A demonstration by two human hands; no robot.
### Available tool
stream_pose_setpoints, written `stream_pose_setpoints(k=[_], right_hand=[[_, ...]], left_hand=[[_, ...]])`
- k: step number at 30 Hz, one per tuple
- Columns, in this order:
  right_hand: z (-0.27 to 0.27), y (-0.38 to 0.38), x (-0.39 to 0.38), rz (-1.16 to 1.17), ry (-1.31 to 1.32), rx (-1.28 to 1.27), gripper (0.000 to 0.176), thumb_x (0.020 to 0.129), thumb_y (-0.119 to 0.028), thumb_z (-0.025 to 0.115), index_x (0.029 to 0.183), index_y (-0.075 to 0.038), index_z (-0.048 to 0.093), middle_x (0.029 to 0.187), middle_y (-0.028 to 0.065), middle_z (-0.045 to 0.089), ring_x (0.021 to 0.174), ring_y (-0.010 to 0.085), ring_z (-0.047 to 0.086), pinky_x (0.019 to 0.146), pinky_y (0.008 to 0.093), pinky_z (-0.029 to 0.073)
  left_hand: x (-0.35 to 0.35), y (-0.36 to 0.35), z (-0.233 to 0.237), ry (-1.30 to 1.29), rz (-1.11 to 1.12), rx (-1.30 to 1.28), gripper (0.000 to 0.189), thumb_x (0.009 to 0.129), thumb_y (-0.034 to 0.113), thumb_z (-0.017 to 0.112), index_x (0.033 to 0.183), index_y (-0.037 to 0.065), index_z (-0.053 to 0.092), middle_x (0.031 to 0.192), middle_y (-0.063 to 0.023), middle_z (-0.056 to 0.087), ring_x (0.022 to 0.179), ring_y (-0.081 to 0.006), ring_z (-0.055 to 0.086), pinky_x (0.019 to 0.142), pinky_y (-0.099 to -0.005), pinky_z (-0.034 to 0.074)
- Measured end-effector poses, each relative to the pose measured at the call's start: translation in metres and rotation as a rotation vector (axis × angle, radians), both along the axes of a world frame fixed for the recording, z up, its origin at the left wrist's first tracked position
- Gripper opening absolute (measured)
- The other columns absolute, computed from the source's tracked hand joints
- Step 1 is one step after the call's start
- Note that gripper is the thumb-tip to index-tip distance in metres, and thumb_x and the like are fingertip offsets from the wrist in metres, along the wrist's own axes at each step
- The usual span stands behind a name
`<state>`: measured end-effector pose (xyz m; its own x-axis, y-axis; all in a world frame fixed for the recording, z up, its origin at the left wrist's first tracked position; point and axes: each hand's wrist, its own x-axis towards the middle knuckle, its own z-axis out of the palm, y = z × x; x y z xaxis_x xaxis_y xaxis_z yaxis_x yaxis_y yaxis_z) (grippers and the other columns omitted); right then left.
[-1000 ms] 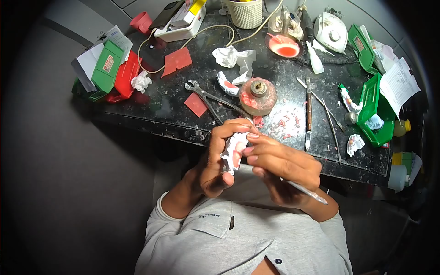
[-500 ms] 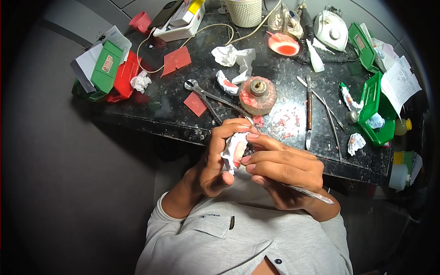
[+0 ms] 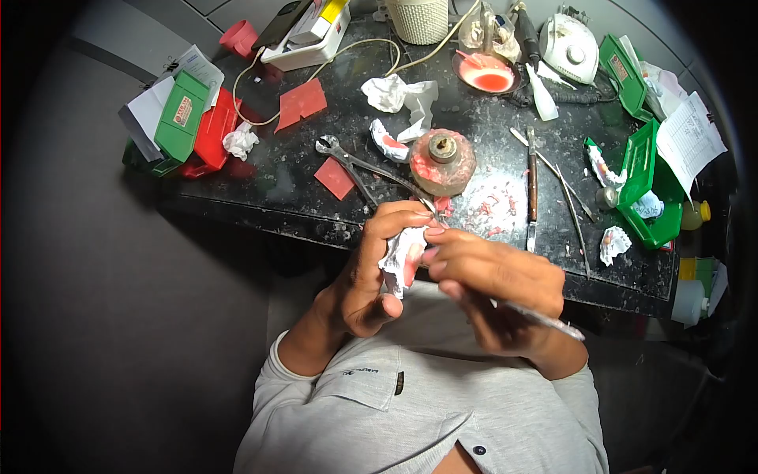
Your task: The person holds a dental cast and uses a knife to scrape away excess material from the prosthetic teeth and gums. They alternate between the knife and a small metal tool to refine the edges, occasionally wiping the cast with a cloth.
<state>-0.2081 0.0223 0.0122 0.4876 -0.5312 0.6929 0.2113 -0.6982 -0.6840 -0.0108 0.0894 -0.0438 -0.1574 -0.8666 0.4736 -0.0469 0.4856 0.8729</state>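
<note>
My left hand [image 3: 362, 276] is closed around a white plaster dental cast [image 3: 392, 267], its thumb stretched out below. Pink wax [image 3: 410, 267] covers the side of the cast that faces my right hand [image 3: 505, 276]. That hand is curled round a slim metal wax carver [image 3: 545, 320], whose handle end sticks out at the lower right. Its working tip is hidden by my fingers, which are slightly blurred and right at the wax. Both hands are above my lap, in front of the bench edge.
A spirit lamp [image 3: 444, 170] stands just beyond my hands, beside long-handled cutters [image 3: 359, 163] and pink wax scraps [image 3: 493, 207]. A wooden-handled wax knife [image 3: 532, 186] lies to the right. Green boxes [image 3: 639, 170] hold casts. A dish of pink wax [image 3: 487, 75] is at the back.
My right hand has shifted slightly right with the carver, its fingers lifting a little from the cast. The left hand and cast have hardly moved.
</note>
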Motion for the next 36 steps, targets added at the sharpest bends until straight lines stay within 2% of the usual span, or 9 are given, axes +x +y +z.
stream_pose_setpoints(k=[3,9,11,15,20,24,26,31,36], right_hand=[[-0.001,0.0023,-0.0016,-0.077,0.076,0.03,0.022,0.081,0.005,0.077,0.102,0.001,0.072,0.097,0.0152,0.075,0.087,0.0308,0.076,0.083,0.0386,0.062],[-0.0007,0.0035,-0.002,0.038,0.065,-0.022,0.019,0.081,0.005,0.078,0.099,0.001,0.073,0.095,0.0147,0.075,0.09,0.0318,0.076,0.083,0.0388,0.062],[-0.0041,0.0006,-0.0003,0.018,-0.015,0.029,0.02,0.081,0.006,0.077,0.1,0.002,0.073,0.095,0.0152,0.075,0.091,0.0317,0.076,0.083,0.038,0.062],[-0.0019,0.0009,-0.0003,-0.069,0.041,0.053,0.02,0.081,0.008,0.077,0.1,0.003,0.072,0.096,0.0162,0.075,0.09,0.0313,0.076,0.083,0.0362,0.062],[-0.003,0.0019,-0.0045,0.041,0.052,-0.013,0.021,0.08,0.007,0.078,0.1,0.003,0.072,0.095,0.016,0.075,0.091,0.0314,0.076,0.076,0.0352,0.061],[-0.0014,-0.0018,-0.0021,-0.066,0.043,0.046,0.019,0.081,0.007,0.077,0.099,0.004,0.072,0.095,0.0165,0.074,0.09,0.0313,0.076,0.077,0.036,0.061],[-0.0005,-0.0005,-0.0019,-0.054,0.049,0.032,0.019,0.081,0.007,0.077,0.099,0.003,0.072,0.094,0.0168,0.074,0.089,0.0313,0.076,0.077,0.0358,0.061],[0.0013,0.001,-0.0046,0.03,0.065,0.038,0.019,0.082,0.007,0.076,0.099,0.003,0.072,0.094,0.017,0.074,0.089,0.0321,0.076,0.077,0.0358,0.061],[0.0002,0.0015,-0.0027,-0.092,0.064,0.065,0.019,0.081,0.007,0.077,0.099,0.003,0.071,0.094,0.0164,0.074,0.088,0.0312,0.076,0.082,0.0376,0.062]], left_hand=[[0.0019,-0.0009,0.0011,-0.043,0.008,-0.024,0.096,0.096,0.072,0.047,0.145,-0.009,0.034,0.134,-0.0264,0.044,0.125,-0.0324,0.048,0.106,-0.0442,0.04],[0.001,0.0009,0.0015,-0.027,0.021,0.006,0.095,0.097,0.072,0.047,0.145,-0.01,0.034,0.134,-0.0271,0.045,0.125,-0.0326,0.048,0.107,-0.0442,0.039],[0.0022,-0.0003,-0.0011,-0.042,0.013,-0.022,0.096,0.097,0.072,0.046,0.145,-0.01,0.034,0.135,-0.0269,0.044,0.125,-0.0327,0.048,0.107,-0.0441,0.039],[0.0046,-0.0009,-0.0007,-0.079,0.006,-0.05,0.096,0.096,0.072,0.047,0.146,-0.009,0.034,0.136,-0.0266,0.043,0.125,-0.032,0.049,0.105,-0.0435,0.04],[0.0012,-0.0011,-0.0017,-0.025,0.008,-0.015,0.095,0.096,0.071,0.048,0.146,-0.009,0.035,0.138,-0.0275,0.042,0.122,-0.031,0.05,0.102,-0.0411,0.043],[0.0064,0.0002,-0.0013,-0.069,-0.012,0.022,0.095,0.096,0.071,0.048,0.147,-0.009,0.035,0.137,-0.0273,0.042,0.122,-0.0307,0.051,0.102,-0.0408,0.043],[0.0082,-0.003,-0.0035,-0.115,0.004,-0.052,0.095,0.097,0.071,0.048,0.146,-0.009,0.036,0.137,-0.0275,0.043,0.121,-0.0312,0.051,0.102,-0.0413,0.043],[0.0051,0.0008,-0.002,-0.068,0.011,0.007,0.094,0.097,0.07,0.047,0.146,-0.009,0.037,0.136,-0.0278,0.044,0.121,-0.0324,0.051,0.103,-0.0426,0.042],[0.006,-0.0028,-0.0002,-0.128,0.024,-0.062,0.095,0.096,0.071,0.048,0.146,-0.01,0.037,0.135,-0.0276,0.044,0.121,-0.032,0.051,0.101,-0.042,0.043]])
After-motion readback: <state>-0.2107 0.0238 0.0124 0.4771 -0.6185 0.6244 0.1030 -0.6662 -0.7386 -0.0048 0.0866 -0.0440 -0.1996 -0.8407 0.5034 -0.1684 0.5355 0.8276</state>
